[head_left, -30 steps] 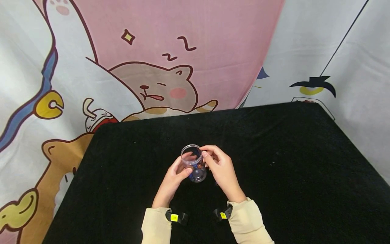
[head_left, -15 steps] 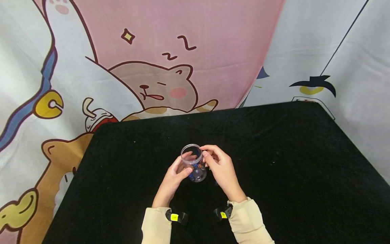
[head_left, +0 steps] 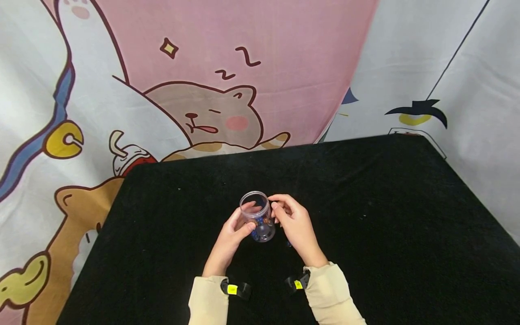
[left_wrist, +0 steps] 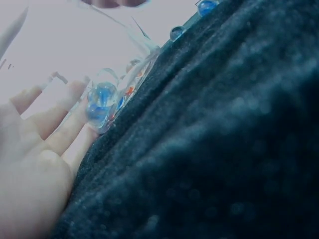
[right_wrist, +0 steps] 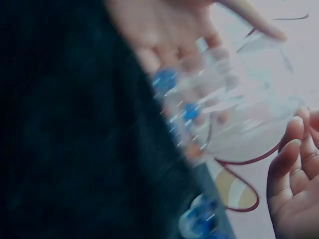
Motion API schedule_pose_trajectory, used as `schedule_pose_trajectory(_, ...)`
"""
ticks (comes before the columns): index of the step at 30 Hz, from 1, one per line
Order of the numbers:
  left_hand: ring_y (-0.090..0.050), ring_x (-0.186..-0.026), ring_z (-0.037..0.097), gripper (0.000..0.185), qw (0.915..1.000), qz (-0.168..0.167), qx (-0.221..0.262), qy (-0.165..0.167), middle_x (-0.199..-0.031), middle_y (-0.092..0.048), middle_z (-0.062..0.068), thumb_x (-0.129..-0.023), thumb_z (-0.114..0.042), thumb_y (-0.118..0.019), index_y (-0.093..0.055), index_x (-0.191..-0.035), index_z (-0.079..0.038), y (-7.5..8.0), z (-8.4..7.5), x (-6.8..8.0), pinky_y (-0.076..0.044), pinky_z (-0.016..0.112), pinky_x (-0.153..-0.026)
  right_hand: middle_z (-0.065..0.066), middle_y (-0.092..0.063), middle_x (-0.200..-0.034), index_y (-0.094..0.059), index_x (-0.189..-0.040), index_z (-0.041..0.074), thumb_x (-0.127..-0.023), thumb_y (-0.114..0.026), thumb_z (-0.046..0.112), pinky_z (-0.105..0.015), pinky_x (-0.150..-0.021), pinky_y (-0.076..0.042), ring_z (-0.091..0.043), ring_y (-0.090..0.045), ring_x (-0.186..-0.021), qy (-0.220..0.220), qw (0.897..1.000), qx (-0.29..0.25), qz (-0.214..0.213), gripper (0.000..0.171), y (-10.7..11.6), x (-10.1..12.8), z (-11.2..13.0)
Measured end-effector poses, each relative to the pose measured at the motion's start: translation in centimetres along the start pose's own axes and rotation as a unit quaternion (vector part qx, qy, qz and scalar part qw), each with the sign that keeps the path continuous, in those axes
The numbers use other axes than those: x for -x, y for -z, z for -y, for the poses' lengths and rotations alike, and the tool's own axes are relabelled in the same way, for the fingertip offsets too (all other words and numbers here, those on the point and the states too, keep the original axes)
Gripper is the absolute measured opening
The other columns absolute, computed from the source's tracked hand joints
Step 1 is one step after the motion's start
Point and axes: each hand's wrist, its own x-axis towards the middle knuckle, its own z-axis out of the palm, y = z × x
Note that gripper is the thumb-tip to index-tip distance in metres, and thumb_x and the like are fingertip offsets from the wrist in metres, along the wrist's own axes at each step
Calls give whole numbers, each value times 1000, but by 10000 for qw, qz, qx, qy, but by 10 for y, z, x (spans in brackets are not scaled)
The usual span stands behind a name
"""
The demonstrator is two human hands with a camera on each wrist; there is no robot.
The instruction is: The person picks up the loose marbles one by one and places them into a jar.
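Observation:
A clear plastic cup (head_left: 257, 212) stands on the black cloth (head_left: 365, 203), with several blue and orange glass marbles (head_left: 262, 225) in its bottom. My left hand (head_left: 243, 224) grips the cup's left side, its fingers showing through the wall (left_wrist: 60, 104). My right hand (head_left: 277, 206) hovers at the cup's right rim with its fingers loosely curled (right_wrist: 294, 164) and nothing seen between them. In the right wrist view the cup (right_wrist: 234, 114) is blurred. Loose marbles (right_wrist: 199, 221) lie on the cloth by the cup, and the left wrist view shows loose marbles (left_wrist: 204, 7) too.
The black cloth covers the whole table, and its far edge (head_left: 284, 149) meets a cartoon-printed backdrop (head_left: 211, 104). Beige sleeves (head_left: 329, 289) and wrist straps sit at the near edge. Bare cloth lies to the left and right of my hands.

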Motion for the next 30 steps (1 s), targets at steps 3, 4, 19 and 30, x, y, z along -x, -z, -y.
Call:
schedule_pose_trajectory(3,-43,-120,19,46,10000,8,6,-2,-132,-45,11,-91,-13,-49,-34,-135,-7,0,0,1,-30,49,-98,-1,-58,-76,-62,-100,26,-89,-53,30,-31,-54,-45,-25,-55,-67,-135,9996,243,-6,14,0,-1,-8)
schedule_pose_trajectory(4,-43,-120,19,47,10000,7,11,9,-131,-45,11,-91,-13,-48,-34,-135,-7,0,0,1,-30,50,-98,0,-58,-76,-62,-99,27,-89,-53,30,-30,-55,-45,-23,-55,-67,-183,9993,313,2,14,0,-1,-10)
schedule_pose_trajectory(19,-42,-121,19,45,9999,36,90,-39,-131,-45,10,-92,-11,-47,-35,-134,-9,-1,0,0,-29,50,-98,-3,-58,-76,-62,-99,25,-89,-54,24,-31,-55,-45,-26,-55,-68,-442,9975,552,75,13,2,-2,-7)
schedule_pose_trajectory(30,-43,-120,20,46,9999,33,149,-14,-132,-44,12,-92,-14,-48,-34,-135,-8,1,2,0,-29,50,-98,0,-59,-75,-62,-98,28,-89,-54,28,-35,-60,-48,-25,-57,-69,-390,9977,546,98,12,0,-3,-16)
